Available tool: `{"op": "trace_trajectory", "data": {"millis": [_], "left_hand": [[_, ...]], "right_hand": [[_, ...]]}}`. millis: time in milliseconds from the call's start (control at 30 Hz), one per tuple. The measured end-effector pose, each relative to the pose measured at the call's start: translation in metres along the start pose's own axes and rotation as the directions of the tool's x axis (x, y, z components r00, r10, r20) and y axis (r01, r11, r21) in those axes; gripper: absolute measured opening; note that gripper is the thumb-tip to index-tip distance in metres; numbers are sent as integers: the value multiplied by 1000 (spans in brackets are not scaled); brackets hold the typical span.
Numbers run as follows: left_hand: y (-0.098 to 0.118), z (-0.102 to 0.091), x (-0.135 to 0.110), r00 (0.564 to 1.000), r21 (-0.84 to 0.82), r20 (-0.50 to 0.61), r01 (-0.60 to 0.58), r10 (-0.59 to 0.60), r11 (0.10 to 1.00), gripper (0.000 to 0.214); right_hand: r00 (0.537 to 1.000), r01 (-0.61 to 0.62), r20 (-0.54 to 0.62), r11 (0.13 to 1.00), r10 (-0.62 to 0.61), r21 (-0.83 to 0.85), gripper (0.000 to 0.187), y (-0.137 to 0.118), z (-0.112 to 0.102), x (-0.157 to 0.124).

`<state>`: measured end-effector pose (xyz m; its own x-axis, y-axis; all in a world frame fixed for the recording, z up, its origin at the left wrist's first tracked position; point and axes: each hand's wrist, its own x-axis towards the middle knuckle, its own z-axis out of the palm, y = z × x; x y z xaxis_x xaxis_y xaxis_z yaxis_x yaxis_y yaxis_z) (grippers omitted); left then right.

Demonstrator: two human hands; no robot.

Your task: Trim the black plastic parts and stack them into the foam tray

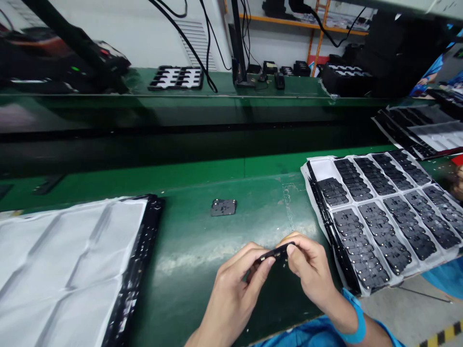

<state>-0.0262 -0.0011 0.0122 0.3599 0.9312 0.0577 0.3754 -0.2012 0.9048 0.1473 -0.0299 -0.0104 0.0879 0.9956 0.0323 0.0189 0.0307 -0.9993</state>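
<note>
Presently, at far left, a white-lined tray [68, 260] lay on the green bench [188, 308], faint ridges dividing its surface, its black edge turned toward the middle. Beyond and a little right of it, a small black-and-white tray [176, 77] sat on the raised back ledge.

Next along, one loose black plate [223, 207] lay flat on the bench, touching neither hand nor tray.

Then the work itself. The left hand [235, 282] pinched the left end of a thin black part [277, 252] between thumb and fingers; the right hand [313, 267] gripped the other end likewise, a blue band [356, 320] about its wrist. The part was held clear above the bench, nearly edge-on to the view, right end slightly higher. Step in hand, by my judgement: two-handed handling or checking of a single piece. Because the part showed mostly its edge, I could not tell whether anything was being fitted or pressed. From such a hold, the next move called for steady fingertips and light, even pressure at both ends.

Rightmost, near the right hand, a compartmented tray [321, 168] held rows of similar dark plates [361, 250], overlapping one another (the far left compartment showed bare white lining behind its short row).
</note>
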Motion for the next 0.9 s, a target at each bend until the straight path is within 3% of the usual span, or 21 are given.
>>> {"op": "trace_trajectory", "data": {"millis": [300,633,900], "left_hand": [[-8,0,0,1000,-30,13,5,-4,1000,24],[-8,2,3,998,-43,63,14,-11,999,26],[-4,5,4,997,-81,79,-1,8,997,25]], "right_hand": [[999,40,-32,999,-39,25,25,2,3,2],[999,-36,-4,991,37,130,36,4,-1,0],[998,43,-42,992,-38,116,24,10,-2,1]]}}
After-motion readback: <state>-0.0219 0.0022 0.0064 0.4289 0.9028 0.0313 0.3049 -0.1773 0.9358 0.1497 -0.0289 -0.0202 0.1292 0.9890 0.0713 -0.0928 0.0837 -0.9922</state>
